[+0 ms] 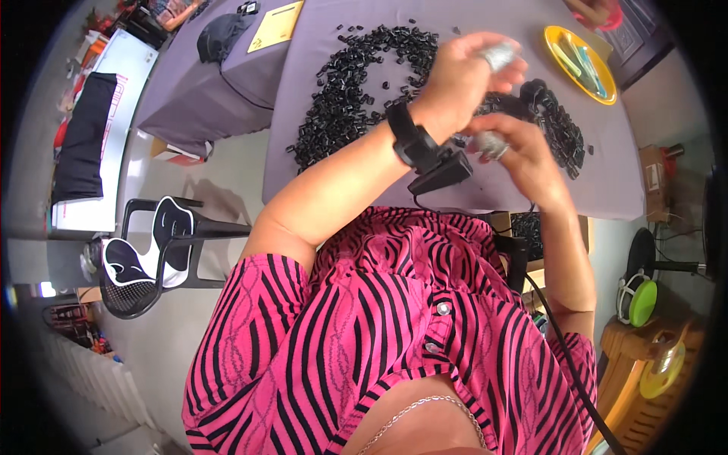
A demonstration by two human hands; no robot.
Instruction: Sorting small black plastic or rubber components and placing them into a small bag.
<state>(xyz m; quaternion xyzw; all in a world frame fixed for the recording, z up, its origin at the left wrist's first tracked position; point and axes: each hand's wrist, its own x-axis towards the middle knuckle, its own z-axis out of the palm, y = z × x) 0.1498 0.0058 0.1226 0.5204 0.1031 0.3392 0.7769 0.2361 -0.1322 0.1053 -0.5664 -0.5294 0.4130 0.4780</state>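
Note:
Many small black plastic pieces [334, 114] lie loose over the purple-grey tablecloth [318, 45]. Above them my left hand [464, 72] is raised with its fingers curled inward; a silvery wrap [498, 55] covers one digit. A little nearer to me, my right hand [527, 148] has its fingers bent together, also with a silvery wrap [491, 144]. Whatever the fingers of either hand hold is too small or hidden. More black pieces [565, 140] lie beside my right hand. On my left wrist sits a black strap with a device [425, 155].
At the far right of the table stands a yellow oval tray [552, 38] with strips in it. A second table bears a black cap [222, 36] and a yellow sheet [274, 26]. A black-and-white chair [163, 243] stands left. Another person's hand [595, 11] shows at the far edge.

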